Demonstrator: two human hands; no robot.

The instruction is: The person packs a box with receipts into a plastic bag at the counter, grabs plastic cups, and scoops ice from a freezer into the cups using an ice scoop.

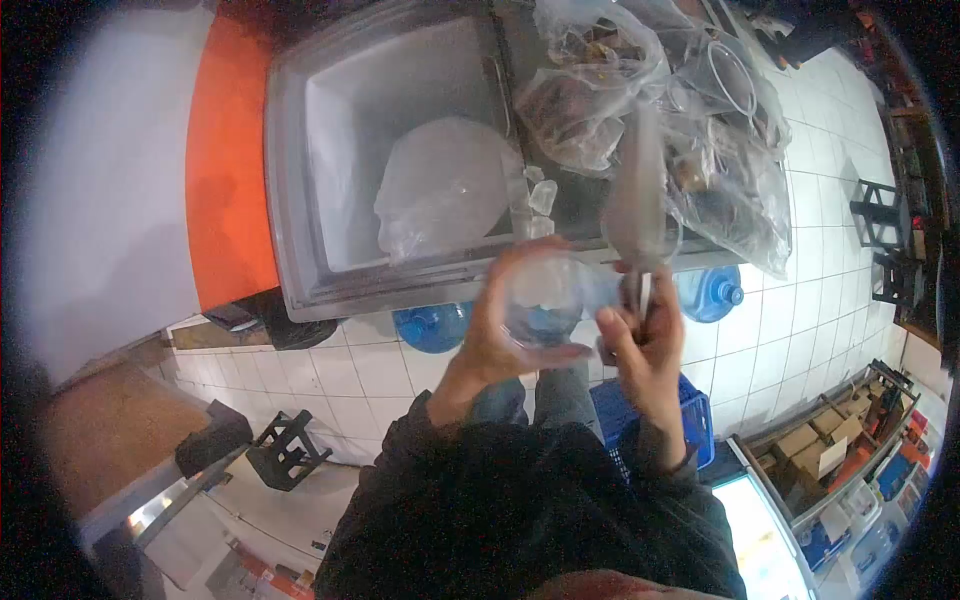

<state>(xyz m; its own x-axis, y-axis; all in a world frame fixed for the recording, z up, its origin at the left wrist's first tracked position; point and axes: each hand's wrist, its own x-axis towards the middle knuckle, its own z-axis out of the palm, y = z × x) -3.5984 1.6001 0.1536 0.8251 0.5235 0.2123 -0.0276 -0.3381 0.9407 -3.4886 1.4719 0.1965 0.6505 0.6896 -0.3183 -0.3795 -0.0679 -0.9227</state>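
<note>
My left hand (483,335) is wrapped round a clear plastic cup (547,300), with pale pieces like ice inside. Beside it, my right hand (648,345) grips the handle of a blurred scoop-like utensil (640,215), whose wide part points away from me over the freezer. Ahead is an open chest freezer (350,290) with a large whitish bag (445,185) in its left bay. Several ice pieces (541,198) lie on the ledge near the cup.
Clear plastic bags (590,110) cover the freezer's right side. Blue water bottles (432,326) stand on the tiled floor below its front edge. A blue crate (697,425) is by my right forearm. Black stools (288,450) stand at left and far right.
</note>
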